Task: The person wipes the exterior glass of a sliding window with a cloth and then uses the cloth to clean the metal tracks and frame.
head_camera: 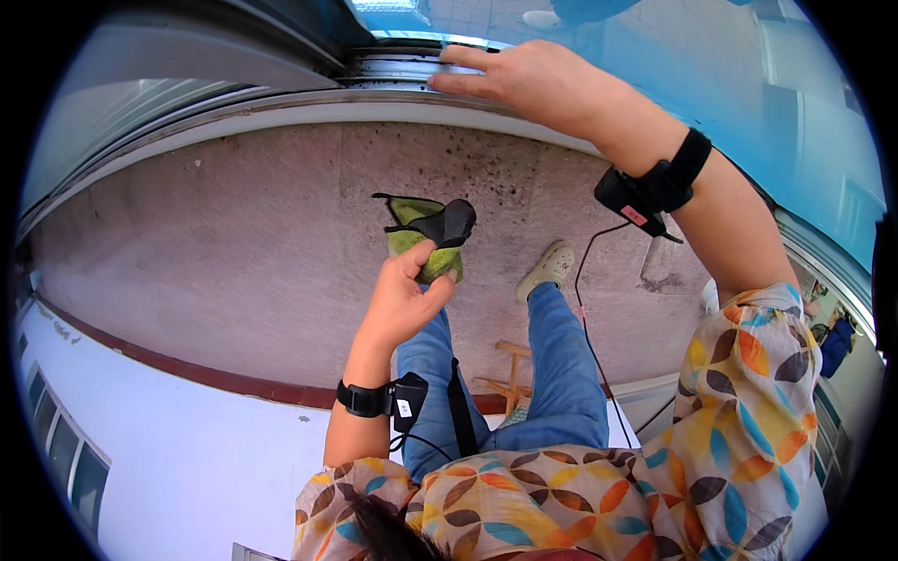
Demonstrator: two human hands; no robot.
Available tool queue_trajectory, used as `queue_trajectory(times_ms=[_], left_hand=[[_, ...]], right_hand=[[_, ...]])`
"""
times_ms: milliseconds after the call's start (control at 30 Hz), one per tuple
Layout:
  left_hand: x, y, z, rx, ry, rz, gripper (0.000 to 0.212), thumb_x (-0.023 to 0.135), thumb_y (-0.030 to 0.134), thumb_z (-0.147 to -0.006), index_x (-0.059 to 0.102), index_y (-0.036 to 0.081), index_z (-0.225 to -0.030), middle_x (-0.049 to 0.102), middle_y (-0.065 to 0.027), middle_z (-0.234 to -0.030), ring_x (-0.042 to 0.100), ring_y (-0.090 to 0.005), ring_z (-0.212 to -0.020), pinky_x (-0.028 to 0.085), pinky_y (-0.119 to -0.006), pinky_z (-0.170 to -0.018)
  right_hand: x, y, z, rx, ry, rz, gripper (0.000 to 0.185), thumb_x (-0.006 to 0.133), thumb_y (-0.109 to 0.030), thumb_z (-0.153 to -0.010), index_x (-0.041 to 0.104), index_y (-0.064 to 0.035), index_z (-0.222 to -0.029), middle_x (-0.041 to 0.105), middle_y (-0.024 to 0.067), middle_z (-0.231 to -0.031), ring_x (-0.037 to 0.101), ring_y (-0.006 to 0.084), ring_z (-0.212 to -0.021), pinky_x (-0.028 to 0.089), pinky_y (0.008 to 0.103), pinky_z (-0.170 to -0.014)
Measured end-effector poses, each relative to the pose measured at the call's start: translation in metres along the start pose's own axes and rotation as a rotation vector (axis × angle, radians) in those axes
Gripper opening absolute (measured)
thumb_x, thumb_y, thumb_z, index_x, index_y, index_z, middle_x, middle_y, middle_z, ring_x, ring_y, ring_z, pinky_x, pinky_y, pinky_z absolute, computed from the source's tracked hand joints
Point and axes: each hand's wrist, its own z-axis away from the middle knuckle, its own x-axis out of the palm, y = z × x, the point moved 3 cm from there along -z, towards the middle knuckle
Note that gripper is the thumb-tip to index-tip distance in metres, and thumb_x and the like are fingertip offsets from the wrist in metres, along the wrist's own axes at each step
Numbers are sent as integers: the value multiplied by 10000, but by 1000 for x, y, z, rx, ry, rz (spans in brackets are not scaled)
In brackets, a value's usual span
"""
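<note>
My left hand [414, 294] pinches a green cloth [443, 264] with black edging and a dark grey, wet-looking patch. The cloth hangs bunched above the floor. Up at the window, my right hand [533, 80] reaches to the metal sliding-window track [400, 69], two fingers spread along its rails and nothing visible in its grasp. Dark dirt specks lie in the track near the end of the window sash [210, 49]. The tips of the other right-hand fingers are hidden.
Dark crumbs of dirt [484, 168] are scattered on the pinkish floor [231, 231] below the sill. A wooden stool [515, 357] stands behind my legs. A black cable [582, 301] hangs from my right wrist device [635, 200]. Blue-tinted glass [715, 91] borders my right arm.
</note>
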Motion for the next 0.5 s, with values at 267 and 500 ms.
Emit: queue_trajectory(times_ms=[267, 500], left_hand=[[-7, -25, 7, -26, 85, 128, 76, 606, 26, -811, 558, -7, -860, 539, 23, -769, 444, -55, -762, 404, -230, -682], [-9, -27, 14, 3, 81, 107, 77, 603, 8, -811, 553, -3, -869, 554, 17, -798, 460, -59, -787, 412, -233, -694]], right_hand=[[20, 22, -9, -40, -16, -62, 490, 469, 67, -829, 467, -151, -1268, 466, 26, -1327, 644, 311, -876, 550, 394, -719], [16, 19, -9, 7, -105, -132, 591, 465, 120, -806, 482, -187, -1311, 428, -1, -1423, 639, 305, -954, 548, 384, -784]])
